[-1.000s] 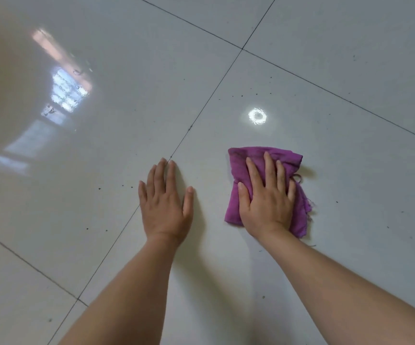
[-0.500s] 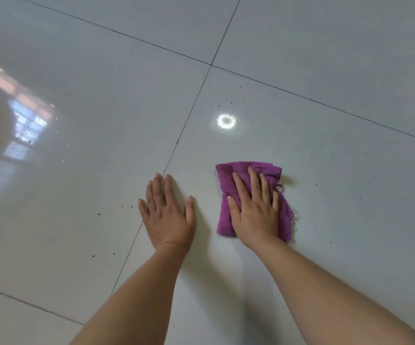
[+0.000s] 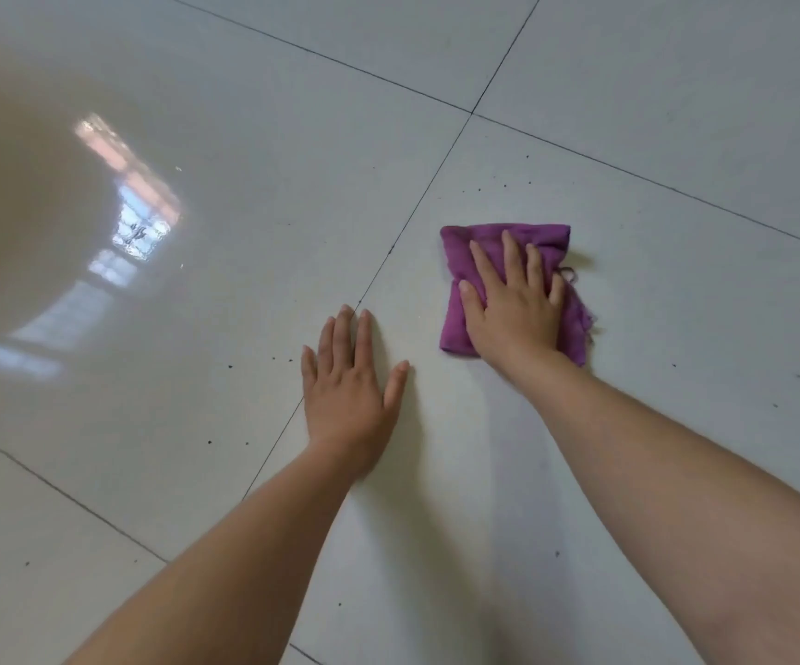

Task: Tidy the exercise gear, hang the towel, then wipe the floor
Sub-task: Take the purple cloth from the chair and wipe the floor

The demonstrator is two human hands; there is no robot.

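A folded purple cloth point(image 3: 455, 304) lies flat on the glossy white tiled floor point(image 3: 652, 290). My right hand point(image 3: 513, 304) presses down on the cloth with straight, spread fingers and covers most of it. My left hand point(image 3: 350, 386) rests flat on the bare tile to the left of the cloth, fingers straight and pointing away from me, right next to a dark grout line point(image 3: 407, 228). The two hands are about a hand's width apart.
Small dark specks point(image 3: 477, 189) dot the tile beyond and to the left of my hands. A bright window reflection point(image 3: 139, 223) glares on the floor at the left. Grout lines cross at the upper right point(image 3: 472, 112).
My right hand has slid the cloth forward and to the right, away from my left hand. The left hand stays planted on the tile. The view has shifted.
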